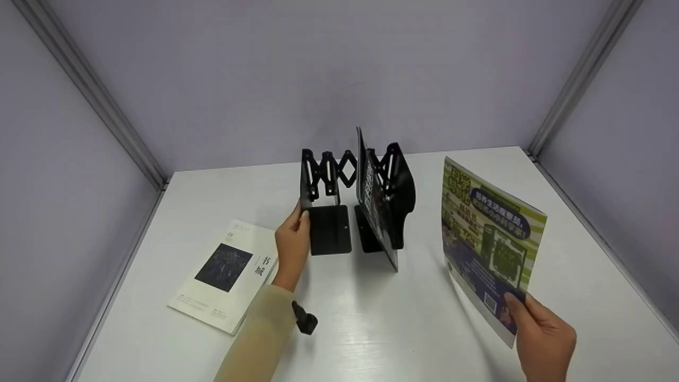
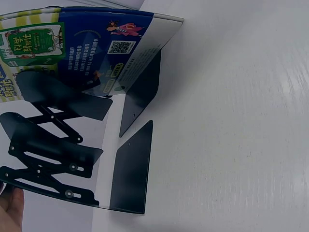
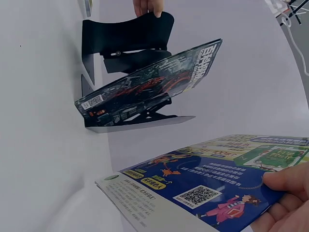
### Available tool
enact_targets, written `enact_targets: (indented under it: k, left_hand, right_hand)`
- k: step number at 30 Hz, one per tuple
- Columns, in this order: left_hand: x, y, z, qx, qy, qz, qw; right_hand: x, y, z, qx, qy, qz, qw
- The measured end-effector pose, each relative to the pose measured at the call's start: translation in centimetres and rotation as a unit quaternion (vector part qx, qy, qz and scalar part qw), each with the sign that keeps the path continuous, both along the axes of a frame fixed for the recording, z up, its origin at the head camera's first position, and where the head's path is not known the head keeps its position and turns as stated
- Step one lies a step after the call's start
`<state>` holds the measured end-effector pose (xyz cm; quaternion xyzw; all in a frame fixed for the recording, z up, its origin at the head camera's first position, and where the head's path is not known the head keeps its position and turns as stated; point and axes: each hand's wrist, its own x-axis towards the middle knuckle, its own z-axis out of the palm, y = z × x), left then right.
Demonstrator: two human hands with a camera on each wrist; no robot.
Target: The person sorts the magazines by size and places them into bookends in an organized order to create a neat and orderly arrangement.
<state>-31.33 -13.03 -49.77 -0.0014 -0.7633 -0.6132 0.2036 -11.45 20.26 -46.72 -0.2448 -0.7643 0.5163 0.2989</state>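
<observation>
Three magazines: my right hand (image 1: 546, 339) pinches "科学" (image 1: 485, 260); left hand (image 1: 293, 236) grips one bookend (image 1: 330, 231), second magazine (image 1: 377, 207) leaning inside; "书城" (image 1: 223, 270) toward table's (image 1: 419, 339) left edge.

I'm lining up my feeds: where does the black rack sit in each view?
Head: the black rack, near the centre.
Left wrist: the black rack, left side, about mid-height.
Right wrist: the black rack, upper part, left of centre.
Shared landmark: the left hand, at one end of it.

A white table (image 1: 414, 329) stands amid pale lilac walls (image 1: 238, 79) joined by grey metal corner posts (image 1: 95, 90).
</observation>
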Motion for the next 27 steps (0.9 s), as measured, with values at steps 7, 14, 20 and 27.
enact_targets:
  k: [7, 14, 20, 27]
  left_hand:
    - [0.0, 0.0, 0.0, 0.007, -0.007, 0.002, 0.9999]
    - [0.0, -0.1, -0.1, 0.002, 0.001, 0.004, 1.0000]
    - [0.0, 0.0, 0.0, -0.001, 0.001, 0.010, 1.0000]
    - [0.0, 0.0, 0.0, -0.003, -0.004, 0.009, 0.9999]
  right_hand:
    - [0.5, -0.4, 1.0, -0.007, 0.008, 0.001, 1.000]
    - [0.9, -0.8, 1.3, -0.034, 0.054, 0.021, 0.998]
    - [0.9, -1.2, 1.2, -0.094, 0.117, 0.050, 0.987]
    - [0.6, -1.9, 1.6, -0.055, 0.053, 0.050, 0.996]
